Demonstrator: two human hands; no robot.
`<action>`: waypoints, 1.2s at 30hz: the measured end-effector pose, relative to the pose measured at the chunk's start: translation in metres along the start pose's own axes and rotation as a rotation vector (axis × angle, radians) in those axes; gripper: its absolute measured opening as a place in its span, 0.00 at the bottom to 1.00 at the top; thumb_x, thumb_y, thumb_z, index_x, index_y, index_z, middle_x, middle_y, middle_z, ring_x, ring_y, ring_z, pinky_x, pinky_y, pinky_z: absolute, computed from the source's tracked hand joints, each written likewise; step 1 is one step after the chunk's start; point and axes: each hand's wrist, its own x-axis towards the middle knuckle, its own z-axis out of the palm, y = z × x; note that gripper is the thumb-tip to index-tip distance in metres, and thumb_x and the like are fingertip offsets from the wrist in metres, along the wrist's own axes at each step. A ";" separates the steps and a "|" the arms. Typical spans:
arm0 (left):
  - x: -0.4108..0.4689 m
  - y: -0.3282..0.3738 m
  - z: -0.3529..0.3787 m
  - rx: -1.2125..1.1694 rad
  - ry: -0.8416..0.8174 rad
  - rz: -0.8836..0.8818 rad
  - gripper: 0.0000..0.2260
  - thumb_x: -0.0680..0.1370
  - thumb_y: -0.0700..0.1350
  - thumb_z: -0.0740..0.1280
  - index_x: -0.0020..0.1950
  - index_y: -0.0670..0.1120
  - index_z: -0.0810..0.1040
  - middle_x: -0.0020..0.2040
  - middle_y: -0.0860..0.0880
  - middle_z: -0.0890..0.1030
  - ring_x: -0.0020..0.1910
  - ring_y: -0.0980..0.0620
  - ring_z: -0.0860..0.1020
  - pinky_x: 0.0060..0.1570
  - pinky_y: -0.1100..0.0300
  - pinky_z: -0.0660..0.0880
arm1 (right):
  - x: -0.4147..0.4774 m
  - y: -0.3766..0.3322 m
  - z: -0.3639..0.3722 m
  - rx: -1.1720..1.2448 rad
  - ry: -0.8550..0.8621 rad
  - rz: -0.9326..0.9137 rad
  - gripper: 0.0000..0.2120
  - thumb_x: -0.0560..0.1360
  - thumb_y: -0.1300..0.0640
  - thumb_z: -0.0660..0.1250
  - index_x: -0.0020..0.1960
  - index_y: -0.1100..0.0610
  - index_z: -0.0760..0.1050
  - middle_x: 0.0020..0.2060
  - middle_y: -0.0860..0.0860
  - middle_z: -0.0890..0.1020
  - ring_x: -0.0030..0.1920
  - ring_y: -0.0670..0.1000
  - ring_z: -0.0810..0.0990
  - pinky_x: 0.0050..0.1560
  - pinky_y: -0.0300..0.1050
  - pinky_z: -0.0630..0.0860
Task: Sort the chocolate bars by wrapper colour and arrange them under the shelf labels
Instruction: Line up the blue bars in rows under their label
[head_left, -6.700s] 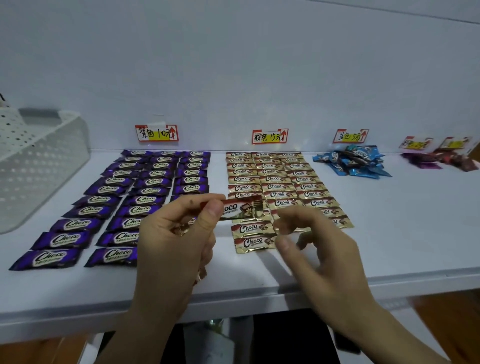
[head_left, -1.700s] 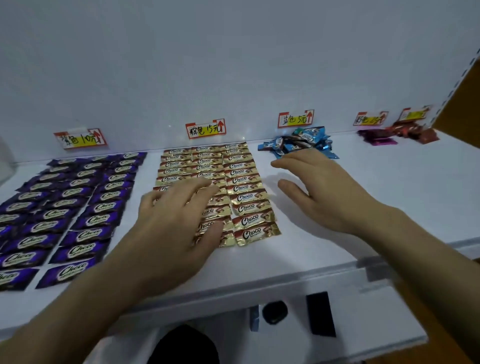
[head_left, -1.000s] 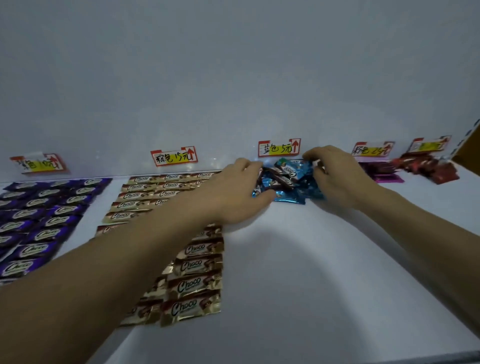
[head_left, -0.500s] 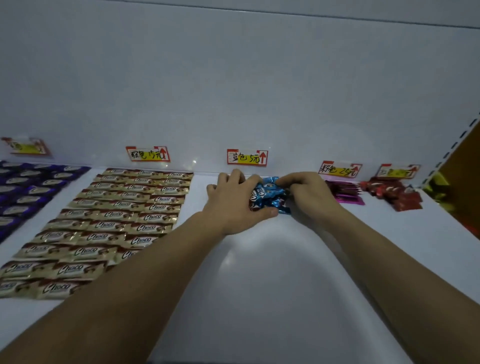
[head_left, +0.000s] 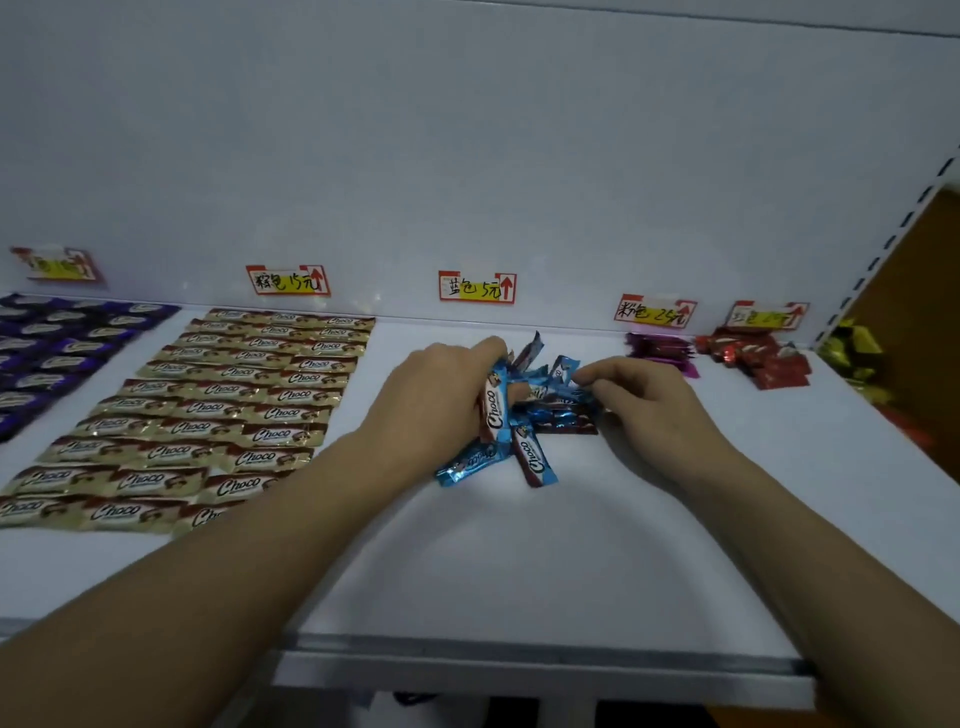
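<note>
blue bars (head_left: 540, 415): shiny, jumbled heap below blue label (head_left: 477, 286) | left hand (head_left: 441, 397): fingers clamped round several | right hand (head_left: 641, 402): fingertips seemingly pinching one

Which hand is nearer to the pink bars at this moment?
Right. The right hand is just in front of the pink bars, slightly to their left. The left hand is farther left, on the other side of the blue bars that both hands grip.

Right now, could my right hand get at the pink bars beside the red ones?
Probably yes. The right hand pinches at the blue bars, and the pink bars lie just beyond it to the right, with only bare shelf between. It would have to drop the blue ones first.
</note>
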 end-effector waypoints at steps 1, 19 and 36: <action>0.003 -0.005 -0.003 -0.074 0.011 -0.007 0.13 0.79 0.62 0.65 0.53 0.54 0.72 0.39 0.53 0.80 0.37 0.52 0.77 0.36 0.55 0.76 | -0.001 0.000 -0.001 -0.015 0.004 -0.018 0.13 0.82 0.61 0.62 0.51 0.48 0.83 0.50 0.43 0.83 0.51 0.40 0.81 0.47 0.34 0.78; 0.021 -0.039 -0.063 -1.088 -0.092 -0.237 0.10 0.81 0.51 0.66 0.49 0.46 0.81 0.35 0.48 0.83 0.30 0.54 0.79 0.27 0.63 0.73 | 0.018 -0.106 0.027 0.273 -0.094 -0.091 0.14 0.77 0.54 0.71 0.62 0.54 0.79 0.46 0.53 0.85 0.37 0.49 0.83 0.42 0.43 0.82; -0.007 -0.103 -0.094 -1.184 0.105 -0.477 0.09 0.80 0.51 0.67 0.53 0.48 0.83 0.43 0.48 0.87 0.43 0.52 0.85 0.36 0.61 0.79 | 0.052 -0.128 0.073 0.152 -0.024 -0.070 0.09 0.74 0.66 0.74 0.54 0.61 0.83 0.42 0.56 0.87 0.37 0.51 0.86 0.43 0.41 0.83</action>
